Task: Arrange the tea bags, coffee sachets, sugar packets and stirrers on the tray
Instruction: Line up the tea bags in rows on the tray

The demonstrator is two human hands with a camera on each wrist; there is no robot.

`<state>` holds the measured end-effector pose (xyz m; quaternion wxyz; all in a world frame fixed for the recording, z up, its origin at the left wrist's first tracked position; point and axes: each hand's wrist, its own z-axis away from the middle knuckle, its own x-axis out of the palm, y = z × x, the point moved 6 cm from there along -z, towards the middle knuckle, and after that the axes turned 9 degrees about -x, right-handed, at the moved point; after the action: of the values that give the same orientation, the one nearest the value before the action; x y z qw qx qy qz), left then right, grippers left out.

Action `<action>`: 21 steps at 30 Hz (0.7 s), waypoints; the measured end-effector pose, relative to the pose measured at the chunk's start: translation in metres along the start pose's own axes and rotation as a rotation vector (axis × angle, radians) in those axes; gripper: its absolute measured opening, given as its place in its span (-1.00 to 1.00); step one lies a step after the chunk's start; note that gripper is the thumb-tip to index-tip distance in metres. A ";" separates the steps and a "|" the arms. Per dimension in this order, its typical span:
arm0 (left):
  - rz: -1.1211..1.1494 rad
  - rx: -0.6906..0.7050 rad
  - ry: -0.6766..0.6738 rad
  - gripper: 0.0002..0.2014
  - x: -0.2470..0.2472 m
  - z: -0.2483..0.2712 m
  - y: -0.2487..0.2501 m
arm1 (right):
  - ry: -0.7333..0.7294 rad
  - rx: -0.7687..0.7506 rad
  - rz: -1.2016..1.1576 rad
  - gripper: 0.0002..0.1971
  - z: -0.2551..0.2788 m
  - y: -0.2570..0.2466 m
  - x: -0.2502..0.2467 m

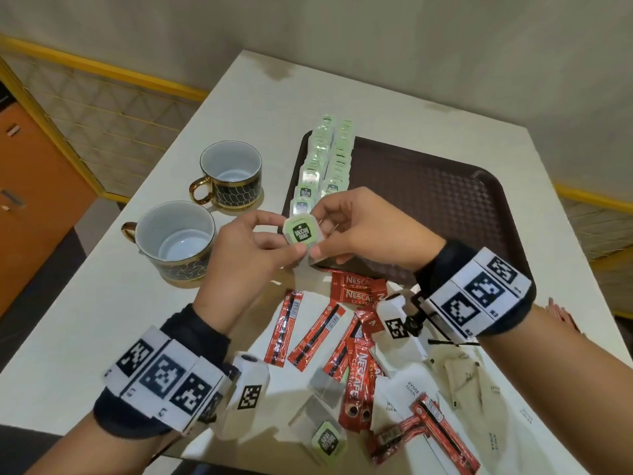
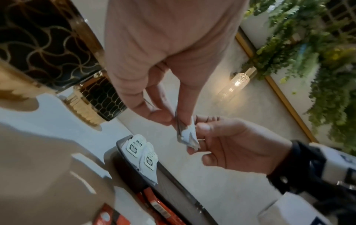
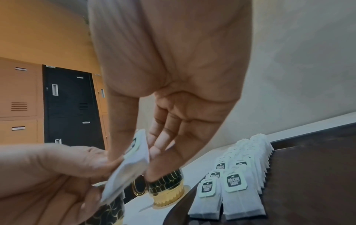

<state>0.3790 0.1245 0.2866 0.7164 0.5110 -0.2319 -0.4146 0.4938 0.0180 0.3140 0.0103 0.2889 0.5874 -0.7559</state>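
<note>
Here you pinched one tea bag (image 1: 301,234) between both hands (image 1: 239,248) (image 1: 359,228) just above the tray (image 1: 445,200) edge — best flattened, then overlapped onto the rows (image 1: 325,159) — label up

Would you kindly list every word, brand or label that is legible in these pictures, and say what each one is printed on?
"McCoy teas": tag of the held tea bag, pinched by the left hand and right hand.
"McCoy teas": tags of the tea bags on the tray.
"NESCAFE CLASSIC": red coffee sachets.
"WHITE SUGAR": white sugar packets.
Barcode digits on the sachet backs and the locker labels: too small to read.
</note>
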 end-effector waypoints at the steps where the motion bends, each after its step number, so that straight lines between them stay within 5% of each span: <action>1: -0.048 0.010 0.004 -0.63 0.000 -0.001 0.000 | -0.002 -0.014 0.019 -0.82 -0.001 -0.003 0.001; 5: -0.241 0.010 -0.022 -0.55 0.002 -0.006 -0.002 | 0.100 0.051 0.047 -0.84 -0.015 0.010 -0.012; 9: -0.905 0.186 -0.051 -0.61 0.019 -0.005 0.002 | 0.182 0.233 0.064 -0.77 -0.036 0.044 -0.024; 12: -1.181 0.259 -0.169 -0.61 0.034 -0.006 -0.006 | 0.160 0.254 0.113 -0.83 -0.051 0.048 -0.017; 21: -1.280 0.281 -0.228 -0.46 0.036 -0.010 -0.019 | 0.256 0.287 0.495 -0.61 -0.080 0.050 -0.011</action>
<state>0.3998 0.0972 0.2622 0.2265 0.5895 -0.0089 -0.7753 0.5550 0.0701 0.2635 0.0790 0.5145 0.3831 -0.7631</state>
